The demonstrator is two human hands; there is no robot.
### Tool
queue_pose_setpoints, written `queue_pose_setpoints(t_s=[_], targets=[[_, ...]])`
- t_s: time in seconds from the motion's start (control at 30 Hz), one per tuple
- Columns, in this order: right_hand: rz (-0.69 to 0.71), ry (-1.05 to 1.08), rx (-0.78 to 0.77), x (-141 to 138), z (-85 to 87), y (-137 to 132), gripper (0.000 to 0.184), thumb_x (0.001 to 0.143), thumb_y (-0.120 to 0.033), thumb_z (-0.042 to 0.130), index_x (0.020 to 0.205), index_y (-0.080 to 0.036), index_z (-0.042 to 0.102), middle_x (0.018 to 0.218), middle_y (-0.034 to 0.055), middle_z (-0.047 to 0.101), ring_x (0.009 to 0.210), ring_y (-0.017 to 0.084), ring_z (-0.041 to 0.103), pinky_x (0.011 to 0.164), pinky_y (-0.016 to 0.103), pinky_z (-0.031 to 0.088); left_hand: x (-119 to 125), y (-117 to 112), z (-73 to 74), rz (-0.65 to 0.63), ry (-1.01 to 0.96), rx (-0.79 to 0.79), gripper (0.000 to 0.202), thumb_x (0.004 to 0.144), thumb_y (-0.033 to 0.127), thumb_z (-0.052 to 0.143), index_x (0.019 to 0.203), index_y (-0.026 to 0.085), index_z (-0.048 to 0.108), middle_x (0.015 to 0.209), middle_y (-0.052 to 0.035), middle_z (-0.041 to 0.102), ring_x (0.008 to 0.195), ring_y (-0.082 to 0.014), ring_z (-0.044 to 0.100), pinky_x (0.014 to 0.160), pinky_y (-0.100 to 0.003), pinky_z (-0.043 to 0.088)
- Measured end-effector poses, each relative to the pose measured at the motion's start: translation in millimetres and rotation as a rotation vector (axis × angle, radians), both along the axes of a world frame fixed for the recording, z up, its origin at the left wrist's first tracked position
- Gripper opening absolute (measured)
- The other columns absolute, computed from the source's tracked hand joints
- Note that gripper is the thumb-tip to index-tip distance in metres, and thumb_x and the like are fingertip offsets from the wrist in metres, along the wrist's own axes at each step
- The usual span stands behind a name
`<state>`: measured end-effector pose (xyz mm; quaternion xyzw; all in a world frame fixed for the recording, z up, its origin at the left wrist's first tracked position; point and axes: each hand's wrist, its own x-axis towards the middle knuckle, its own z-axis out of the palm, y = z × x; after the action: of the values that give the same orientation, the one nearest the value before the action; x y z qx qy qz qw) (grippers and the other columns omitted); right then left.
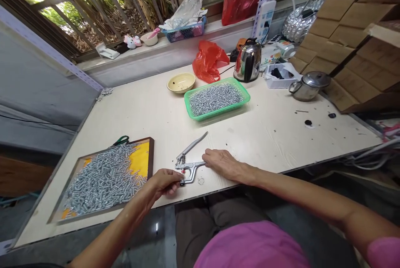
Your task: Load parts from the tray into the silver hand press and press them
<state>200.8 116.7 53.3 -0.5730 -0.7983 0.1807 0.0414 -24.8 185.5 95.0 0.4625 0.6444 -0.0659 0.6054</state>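
Near the table's front edge lie silver snap-fastener pliers (190, 165), their long handle swung up and away from the other one. My right hand (222, 164) is closed round the end of the lower handle. My left hand (166, 181) pinches with thumb and forefinger at the jaw, beside a small red part; whatever sits between these fingertips is too small to make out. To the left, a shallow dark-rimmed tray (151, 156) with a yellow bottom bears a heap of small silver metal pieces (104, 178). Beyond the pliers, a green plastic basket (206, 116) holds similar pieces (215, 99).
Green-handled scissors (121, 140) lie behind the tray. Farther back are a cream bowl (181, 82), a red plastic bag (208, 61), a steel kettle (248, 61), a white box (281, 77) and a lidded metal pot (309, 86). Cardboard (353, 51) stands at the right.
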Motion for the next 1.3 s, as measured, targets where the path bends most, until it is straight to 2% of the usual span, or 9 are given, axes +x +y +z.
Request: queue_pose_setpoints(t_s=[0.27,0.5,0.57,0.7,0.93,1.03,1.1,1.2,1.3], targets=[[0.016,0.026,-0.023,5.6,22.3,-3.0,0.017,0.093,-0.03,0.052,0.104,-0.017,0.057,0.109,0.0081,0.054,0.096,0.019,0.052,0.076,0.029,0.041,-1.7,-13.6,-2.8,0.076,-0.029,-0.082,0.057,0.035,0.048,0.086,0.071,0.012,0.06,0.041,0.0023,0.053,0.034,-0.006,0.042,0.037,-0.017,0.032],[0.079,0.034,0.098,16.9,22.2,24.2,0.096,0.066,-0.06,0.074,0.143,-0.016,0.034,0.152,0.0191,0.017,0.139,0.037,0.012,0.108,0.054,0.022,-2.8,-26.1,-4.0,0.166,-0.043,-0.053,0.055,0.039,0.047,0.087,0.068,0.012,0.056,0.042,0.0024,0.053,0.034,-0.0048,0.044,0.037,-0.014,0.036],[0.14,0.008,0.066,17.8,19.5,34.1,0.097,0.065,-0.062,0.073,0.142,-0.015,0.035,0.149,0.0193,0.023,0.139,0.038,0.013,0.108,0.054,0.022,-1.8,-28.9,-2.5,0.184,-0.034,-0.048,0.053,0.041,0.044,0.088,0.07,0.012,0.058,0.042,0.0023,0.054,0.033,-0.0048,0.043,0.036,-0.014,0.036],[0.194,-0.019,0.057,16.3,24.5,44.4,0.091,0.063,-0.064,0.072,0.132,-0.012,0.044,0.128,0.0178,0.045,0.122,0.034,0.036,0.1,0.049,0.031,1.0,-33.2,-0.6,0.236,-0.043,-0.046,0.051,0.041,0.039,0.089,0.071,0.011,0.058,0.041,0.0033,0.052,0.033,-0.0049,0.043,0.035,-0.015,0.037],[0.171,-0.093,0.112,8.6,27.0,37.2,0.069,0.072,-0.063,0.067,0.113,-0.009,0.055,0.112,0.015,0.052,0.108,0.03,0.042,0.092,0.045,0.035,-0.3,-40.2,-0.2,0.246,-0.008,-0.02,0.042,0.053,0.038,0.085,0.069,0.011,0.058,0.045,0.0026,0.052,0.037,-0.0052,0.042,0.04,-0.017,0.037],[0.153,-0.093,0.107,5.8,29.6,29.8,0.055,0.076,-0.054,0.069,0.106,-0.009,0.059,0.108,0.0142,0.054,0.106,0.028,0.044,0.09,0.041,0.036,-0.4,-45.7,3.7,0.096,0.112,0.175,0.038,0.07,0.047,0.072,0.065,0.013,0.056,0.048,0.0014,0.05,0.041,-0.0088,0.045,0.044,-0.022,0.039],[0.143,-0.089,0.091,4.2,33.7,24.5,0.049,0.078,-0.049,0.069,0.104,-0.009,0.06,0.107,0.0141,0.054,0.105,0.027,0.045,0.088,0.039,0.037,5.1,-48.7,6.2,-0.107,0.222,0.514,0.034,0.077,0.047,0.065,0.071,0.013,0.062,0.06,-0.003,0.058,0.053,-0.0145,0.054,0.053,-0.027,0.044],[0.127,-0.077,0.067,2.6,39.9,17.9,0.05,0.079,-0.046,0.07,0.107,-0.007,0.058,0.11,0.0146,0.053,0.106,0.027,0.044,0.087,0.038,0.04,22.9,-47.7,4.5,-0.484,0.276,1.01,0.031,0.076,0.036,0.068,0.101,0.017,0.067,0.102,-0.0097,0.065,0.095,-0.0253,0.059,0.08,-0.034,0.048],[0.124,-0.064,0.026,2.4,45.6,15.4,0.059,0.075,-0.04,0.074,0.117,-0.004,0.054,0.115,0.0161,0.051,0.108,0.027,0.044,0.086,0.037,0.043,42.8,-37.0,-3.7,-0.774,0.258,1.146,0.055,0.074,0.027,0.071,0.125,0.016,0.055,0.129,-0.0125,0.054,0.117,-0.0292,0.047,0.096,-0.04,0.043]])
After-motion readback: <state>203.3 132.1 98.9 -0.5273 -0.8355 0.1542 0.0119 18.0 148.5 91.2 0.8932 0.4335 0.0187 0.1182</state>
